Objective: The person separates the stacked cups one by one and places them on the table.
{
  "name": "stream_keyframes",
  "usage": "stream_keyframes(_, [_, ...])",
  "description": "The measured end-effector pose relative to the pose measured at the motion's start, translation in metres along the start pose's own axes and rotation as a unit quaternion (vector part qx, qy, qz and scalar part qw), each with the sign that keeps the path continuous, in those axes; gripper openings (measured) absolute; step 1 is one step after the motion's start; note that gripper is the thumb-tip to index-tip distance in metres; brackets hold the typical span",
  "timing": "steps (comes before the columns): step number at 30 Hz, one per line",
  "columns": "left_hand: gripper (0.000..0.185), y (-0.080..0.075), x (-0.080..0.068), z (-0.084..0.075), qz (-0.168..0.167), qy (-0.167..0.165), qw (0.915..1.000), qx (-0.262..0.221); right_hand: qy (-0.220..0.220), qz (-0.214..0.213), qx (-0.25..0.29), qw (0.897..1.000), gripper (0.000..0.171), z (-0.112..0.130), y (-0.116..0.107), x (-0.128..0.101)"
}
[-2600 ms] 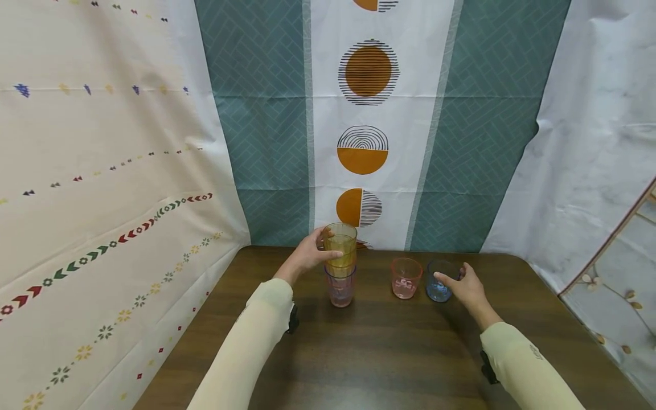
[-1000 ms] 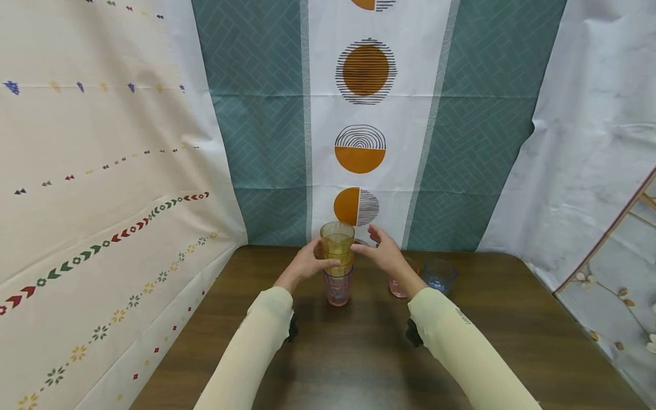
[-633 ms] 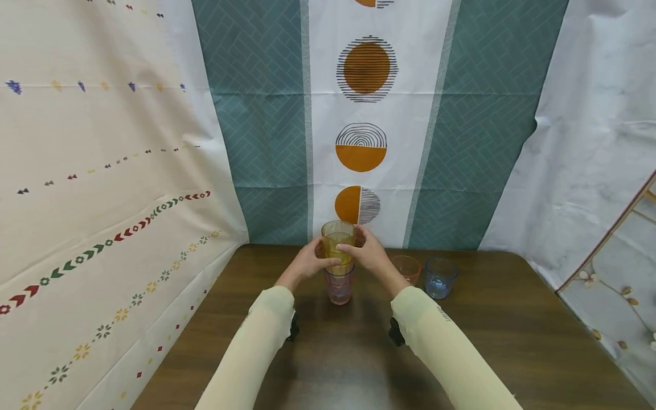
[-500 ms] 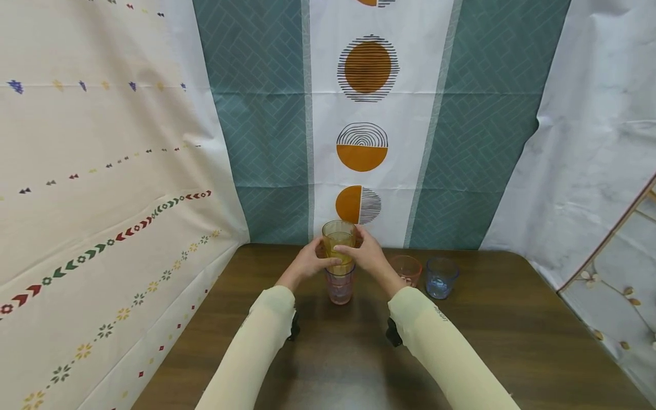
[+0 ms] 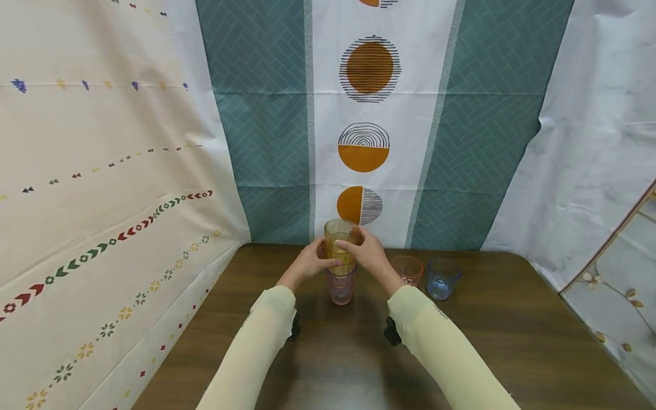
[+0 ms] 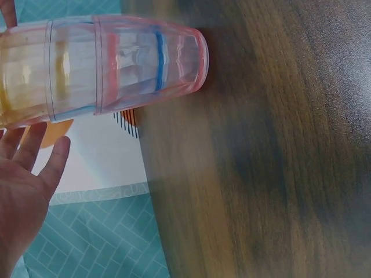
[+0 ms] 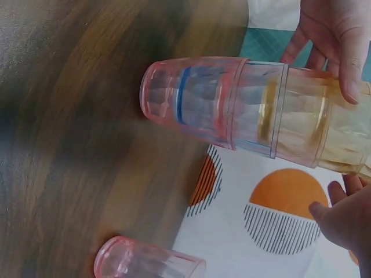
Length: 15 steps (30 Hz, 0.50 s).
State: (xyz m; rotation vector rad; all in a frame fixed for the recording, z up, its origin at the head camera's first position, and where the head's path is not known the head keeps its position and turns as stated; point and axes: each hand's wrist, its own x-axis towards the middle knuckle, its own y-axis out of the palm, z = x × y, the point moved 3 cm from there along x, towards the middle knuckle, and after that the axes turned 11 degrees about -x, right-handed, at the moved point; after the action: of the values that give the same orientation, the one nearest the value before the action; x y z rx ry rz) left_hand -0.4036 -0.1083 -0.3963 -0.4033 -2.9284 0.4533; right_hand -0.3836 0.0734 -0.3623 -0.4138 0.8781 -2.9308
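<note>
A tall stack of nested see-through tumblers stands upright on the table, a pink cup (image 5: pixel 341 293) at its bottom. A blue-rimmed cup shows inside the pink one in the right wrist view, and yellow tumblers (image 5: pixel 333 229) form the top. My left hand (image 5: pixel 308 263) holds the stack from the left, thumb across the front of the lower yellow part. From the right, my right hand (image 5: pixel 370 254) grips the topmost yellow tumbler, thumb in front and fingers behind. In the right wrist view the left hand (image 7: pixel 342 43) is seen above the stack.
To the right of the stack stand a red-rimmed pink tumbler (image 5: pixel 408 265), partly behind the right wrist, and a blue tumbler (image 5: pixel 442 285). The brown wooden table (image 5: pixel 338 364) ends at a patterned cloth backdrop (image 5: pixel 266 171).
My right hand has left the blue tumbler, moved left and up, and taken hold of the top yellow tumbler. My left hand has stayed on the stack.
</note>
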Motion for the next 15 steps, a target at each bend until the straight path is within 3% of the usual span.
stream_keyframes(6, [0.088,0.002,0.000,0.001,0.003,-0.002,1.0000,-0.009,0.007,-0.016,0.051,0.999,0.076,0.004,-0.002,-0.002])
stream_keyframes(15, [0.085,0.001,0.002,0.002,0.003,0.007,0.9996,-0.029,-0.028,-0.045,0.113,0.992,0.072,0.027,-0.019,0.000])
